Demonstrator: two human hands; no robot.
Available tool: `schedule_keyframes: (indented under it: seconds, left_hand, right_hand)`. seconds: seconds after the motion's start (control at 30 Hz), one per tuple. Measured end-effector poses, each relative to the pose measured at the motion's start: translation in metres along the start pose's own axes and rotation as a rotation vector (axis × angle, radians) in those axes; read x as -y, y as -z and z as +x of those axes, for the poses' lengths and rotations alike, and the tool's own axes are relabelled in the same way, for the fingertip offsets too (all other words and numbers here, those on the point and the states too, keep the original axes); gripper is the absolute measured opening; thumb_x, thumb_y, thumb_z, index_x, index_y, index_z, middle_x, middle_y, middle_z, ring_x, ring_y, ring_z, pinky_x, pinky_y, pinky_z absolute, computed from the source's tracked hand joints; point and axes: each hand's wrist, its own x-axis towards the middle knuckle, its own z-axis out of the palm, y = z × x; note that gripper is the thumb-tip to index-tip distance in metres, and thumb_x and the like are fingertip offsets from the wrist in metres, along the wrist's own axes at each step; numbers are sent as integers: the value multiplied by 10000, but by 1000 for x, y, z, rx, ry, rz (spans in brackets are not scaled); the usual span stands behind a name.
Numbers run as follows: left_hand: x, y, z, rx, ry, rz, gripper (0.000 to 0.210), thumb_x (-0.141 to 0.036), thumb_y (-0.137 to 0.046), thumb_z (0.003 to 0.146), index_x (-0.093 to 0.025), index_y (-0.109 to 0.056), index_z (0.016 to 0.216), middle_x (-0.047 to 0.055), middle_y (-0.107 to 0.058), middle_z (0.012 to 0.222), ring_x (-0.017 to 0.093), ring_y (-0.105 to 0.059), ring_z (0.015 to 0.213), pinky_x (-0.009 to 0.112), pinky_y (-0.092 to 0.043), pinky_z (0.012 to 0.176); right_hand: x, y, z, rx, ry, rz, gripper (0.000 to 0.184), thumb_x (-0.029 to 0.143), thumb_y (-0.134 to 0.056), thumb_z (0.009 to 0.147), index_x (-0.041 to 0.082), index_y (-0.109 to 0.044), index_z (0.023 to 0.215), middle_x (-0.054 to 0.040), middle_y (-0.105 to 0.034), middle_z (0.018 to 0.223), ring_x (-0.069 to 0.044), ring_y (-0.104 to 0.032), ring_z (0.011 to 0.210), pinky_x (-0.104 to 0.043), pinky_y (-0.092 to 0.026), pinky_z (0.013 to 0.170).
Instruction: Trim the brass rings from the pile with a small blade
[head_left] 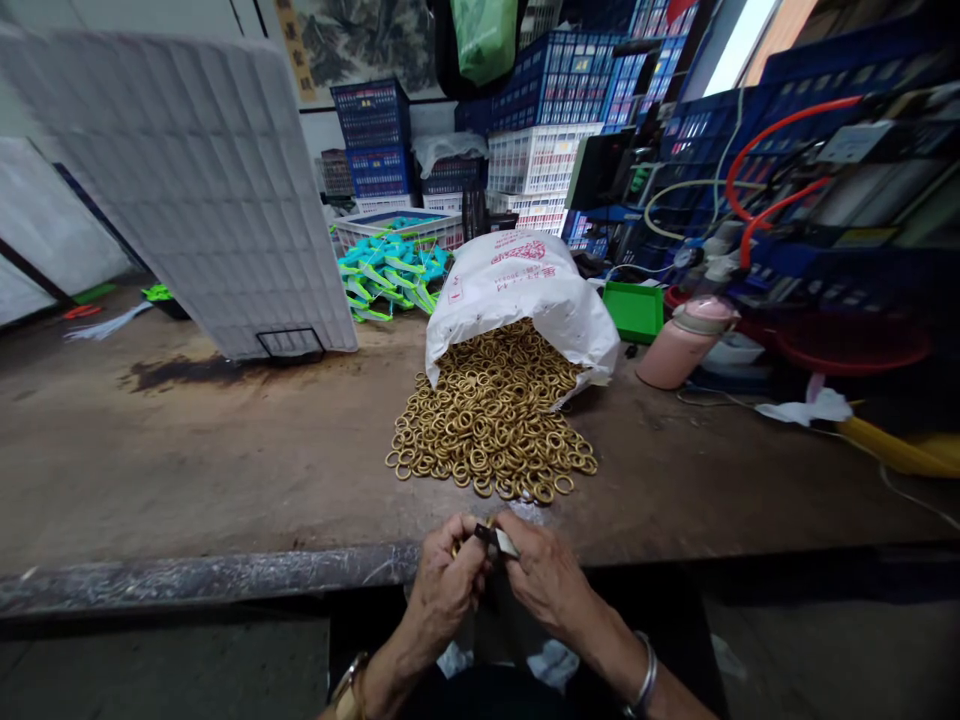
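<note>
My left hand [446, 578] is closed in a pinch just past the table's front edge, with a bit of a gold-coloured ring [455, 548] showing between its fingers. Close against it, my right hand [551, 572] grips a small tool [504, 543] with a pale flat part and a dark end pointing at the left hand. What kind of tool it is I cannot tell. Beyond both hands lies a heap of gold-coloured rings [491, 430], spilling out of a white woven sack [517, 275] lying on its side with its mouth towards me.
The brown table [225, 480] ends just before my body. A tall white ribbed panel [180, 190] stands at left. Teal and green plastic pieces [390, 270] pile up behind. To the right are a green tray [632, 311], a pink bottle [682, 345] and a machine with red hoses [750, 150].
</note>
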Motion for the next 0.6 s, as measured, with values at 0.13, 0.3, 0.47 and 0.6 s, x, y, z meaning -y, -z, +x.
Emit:
schedule_keyframes:
  seconds: [0.13, 0.3, 0.47, 0.6]
  left_hand:
    - [-1, 1, -2, -7, 12, -14, 312, -455, -557, 715, -159, -476, 654, -59, -441, 496, 37, -356, 384, 145, -273, 362]
    - [-2, 5, -14, 94, 49, -127, 286, -432, -566, 734, -150, -526, 746, -56, -463, 501, 34, -352, 355, 140, -268, 326]
    - [3, 6, -12, 141, 145, -416, 252, -396, -573, 750, -154, -504, 748, -32, -513, 577, 32, -378, 366, 131, -281, 310]
    - [10, 9, -5, 131, 169, -506, 286, -395, -567, 754, -141, -471, 667, 34, -571, 689, 49, -440, 425, 135, -305, 310]
  right_hand:
    - [-3, -4, 2, 14, -25, -72, 227, 79, -341, 704, 186, -490, 838, -27, -605, 708, -139, -540, 625, -224, -297, 554]
    - [-25, -1, 11, -38, -127, -203, 210, 70, -354, 703, 175, -504, 806, -30, -600, 656, -136, -522, 569, -234, -249, 515]
    - [-35, 8, 28, -205, -101, -280, 187, 88, -353, 736, 184, -512, 755, -18, -579, 626, -127, -499, 559, -237, -239, 521]
    - [-25, 8, 50, -268, -53, -274, 203, 103, -372, 749, 193, -537, 828, -17, -601, 715, -131, -523, 639, -227, -280, 568]
